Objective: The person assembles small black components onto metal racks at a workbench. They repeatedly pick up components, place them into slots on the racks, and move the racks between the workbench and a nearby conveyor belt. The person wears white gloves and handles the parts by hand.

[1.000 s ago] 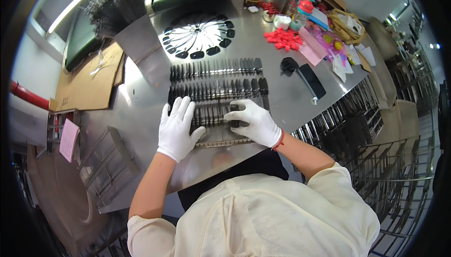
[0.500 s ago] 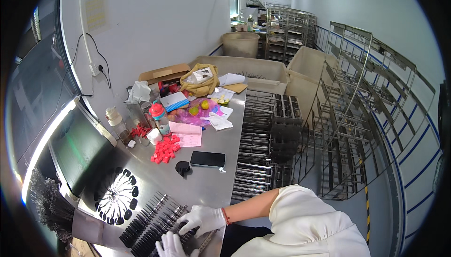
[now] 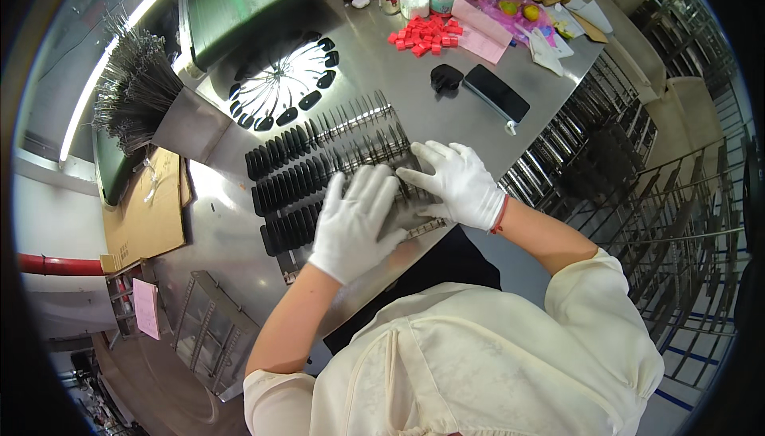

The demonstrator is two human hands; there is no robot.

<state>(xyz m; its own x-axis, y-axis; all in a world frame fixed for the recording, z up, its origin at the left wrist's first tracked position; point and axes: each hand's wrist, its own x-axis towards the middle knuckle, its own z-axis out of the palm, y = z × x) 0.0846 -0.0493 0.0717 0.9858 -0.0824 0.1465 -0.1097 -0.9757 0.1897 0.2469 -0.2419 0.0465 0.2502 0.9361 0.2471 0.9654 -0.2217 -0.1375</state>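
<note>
Both my hands wear white gloves. My left hand (image 3: 358, 221) lies over the nearest rows of thin metal pieces with flat black ends (image 3: 288, 185), its fingers stretched and slightly blurred. These pieces stand side by side in several rows on a metal rack (image 3: 428, 229). My right hand (image 3: 462, 187) is at the rows' right end, fingers apart, with the fingertips by the slim metal shafts. Whether it touches a piece is hard to make out. Beyond the rows, similar black-ended pieces (image 3: 309, 101) lie in a ring on a bright white surface, thin ends toward the middle.
A metal holder (image 3: 187, 129) with a bundle of dark wires stands left, near a green-topped lamp housing (image 3: 247, 13). Red blocks (image 3: 426, 35), a black object (image 3: 446, 78) and a phone (image 3: 498, 93) lie at the back. Cardboard (image 3: 143, 213) is at left; wire racks (image 3: 685, 237) stand right.
The view has swung down and leftward, bringing both forearms and the cardboard into sight. My left hand now lies flatter over the rows; my right hand stays at their right end.
</note>
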